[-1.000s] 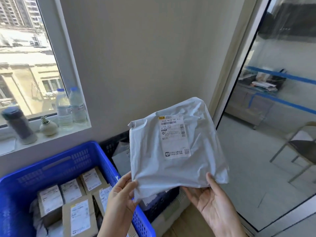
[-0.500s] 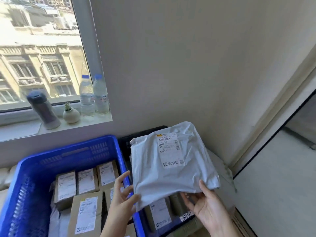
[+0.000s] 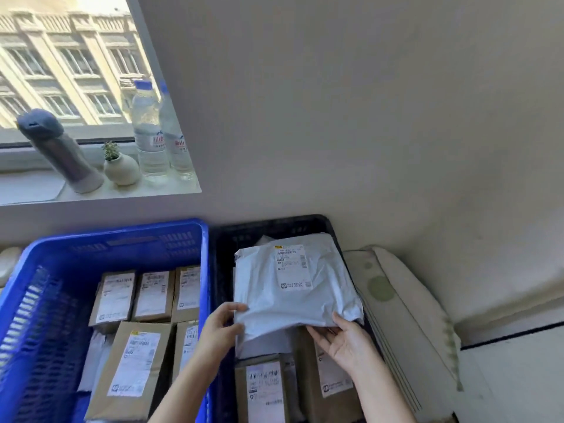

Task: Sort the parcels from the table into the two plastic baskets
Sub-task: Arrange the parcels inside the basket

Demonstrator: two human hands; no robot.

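Windowsill (image 3: 128,190) carries 2 bottles (image 3: 149,132), flask (image 3: 61,151), pot (image 3: 121,169).

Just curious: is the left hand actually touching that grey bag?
Touching. The head view shows the left hand pinching the grey bag's near left corner.

On the white windowsill (image 3: 100,195), a grey flask with a dark cap (image 3: 62,152) leans by a small cream pot with a green plant (image 3: 121,168); two clear plastic water bottles (image 3: 151,132) stand at its right end.

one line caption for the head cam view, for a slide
Both hands, left and right, lower a grey plastic mailer bag into the black plastic basket beside the blue one.
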